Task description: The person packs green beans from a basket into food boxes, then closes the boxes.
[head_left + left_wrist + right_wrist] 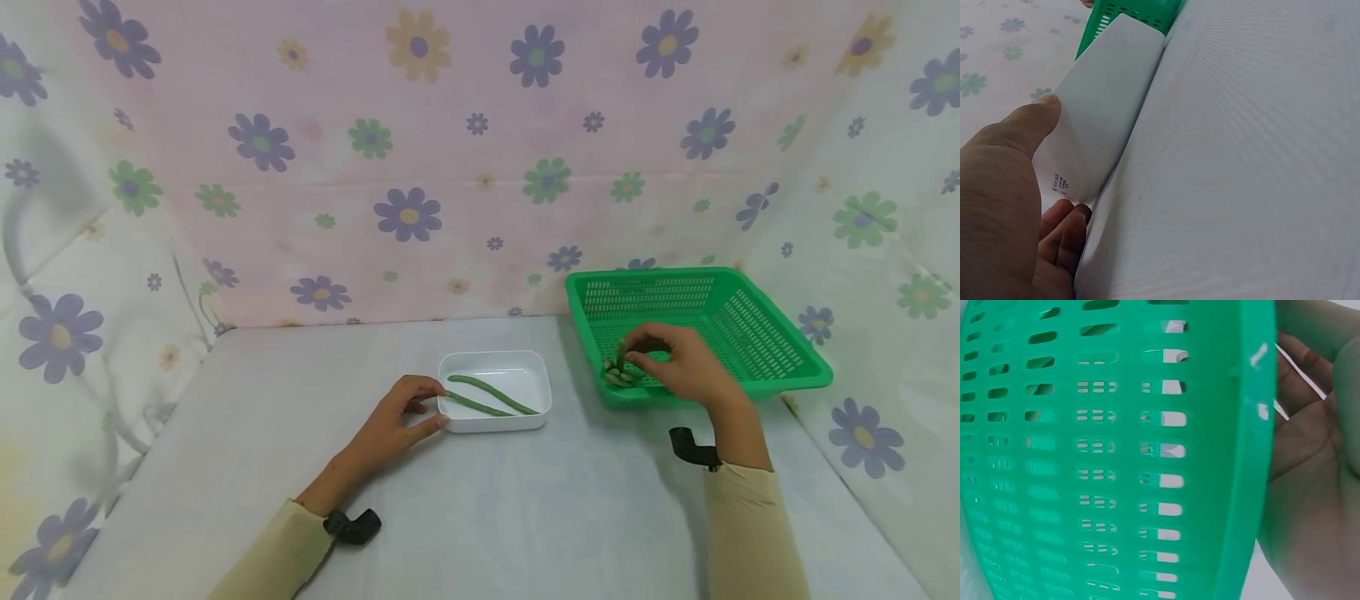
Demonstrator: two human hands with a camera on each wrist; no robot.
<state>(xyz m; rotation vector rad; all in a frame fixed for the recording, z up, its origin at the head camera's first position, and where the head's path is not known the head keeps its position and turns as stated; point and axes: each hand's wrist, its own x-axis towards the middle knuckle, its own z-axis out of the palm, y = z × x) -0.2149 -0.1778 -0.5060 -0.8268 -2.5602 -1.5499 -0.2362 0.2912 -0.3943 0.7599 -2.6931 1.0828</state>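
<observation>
Two long green beans lie slantwise in a white dish at the middle of the frame, one behind the other, their right ends lower than their left. The left hand holds the dish by its left end, thumb against the outer wall and fingers around the corner (the left wrist view also shows small dark print on that white surface, too fine to read).

Right of centre sits a green basket with slotted walls. Over its near left corner, the right hand pinches a short green piece between thumb and fingers, just above a small heap of green pieces.

Dish and basket stand well apart on the white-covered desk. Black devices are worn at both wrists, beside beige sleeves. Flower-printed sheeting fills the upper frame and both sides.
</observation>
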